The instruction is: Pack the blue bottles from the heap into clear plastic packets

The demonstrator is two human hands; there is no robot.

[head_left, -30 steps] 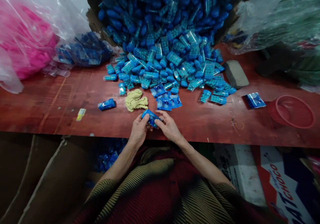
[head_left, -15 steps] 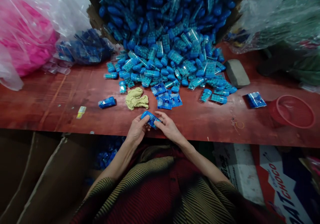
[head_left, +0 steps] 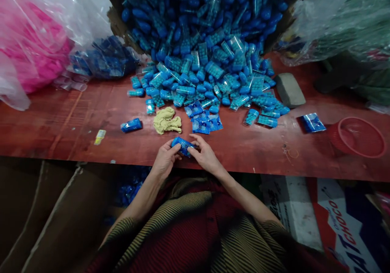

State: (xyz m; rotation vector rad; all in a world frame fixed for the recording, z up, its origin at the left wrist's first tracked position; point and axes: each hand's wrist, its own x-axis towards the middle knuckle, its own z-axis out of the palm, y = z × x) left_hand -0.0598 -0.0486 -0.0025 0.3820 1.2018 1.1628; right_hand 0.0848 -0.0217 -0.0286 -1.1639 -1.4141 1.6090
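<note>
Between my two hands, just above the front edge of the red table, is a small candy bottle (head_left: pixel 183 146) with a blue printed label around it. My left hand (head_left: pixel 165 158) grips its blue capped end. My right hand (head_left: pixel 205 154) pinches the other end, with the thumb on the label. Just beyond lie a few flat blue printed labels (head_left: pixel 201 124) and a crumpled yellow-green cloth (head_left: pixel 167 120). To the left rests a labelled bottle (head_left: pixel 131 125). A big heap of clear bottles with blue balls and caps (head_left: pixel 213 70) spreads from a carton at the back.
A red plastic basket (head_left: pixel 356 137) stands at the right, beside a stack of blue labels (head_left: pixel 313 122). Behind them is a grey block (head_left: pixel 289 90). Plastic bags of pink pieces (head_left: pixel 39 45) and blue pieces (head_left: pixel 103 57) fill the back left.
The bottle has turned slightly between my fingers, and the label now looks wrapped closer around it. Both hands have barely moved.
</note>
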